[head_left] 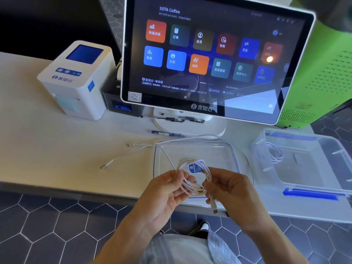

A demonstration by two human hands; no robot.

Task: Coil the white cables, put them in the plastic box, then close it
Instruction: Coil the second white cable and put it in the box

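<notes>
A coiled white cable [198, 169] with a blue label is held up over the counter's front edge. My left hand [167, 189] grips the coil's left side, and my right hand [228, 187] pinches its right side, a plug end [213, 205] hanging below. Under the hands lies the clear lid [194, 147] with a blue rim. At the right stands the open clear plastic box [323, 168] with blue latches, a coiled white cable [274, 153] inside it. Another white cable [133, 151] lies loose on the counter, left of the lid.
A touchscreen terminal [209, 54] on a white stand fills the back. A white label printer [76, 79] stands at the left, a black device [120, 103] beside it. Pens [167, 133] lie by the stand. A green machine [323, 73] sits at the right.
</notes>
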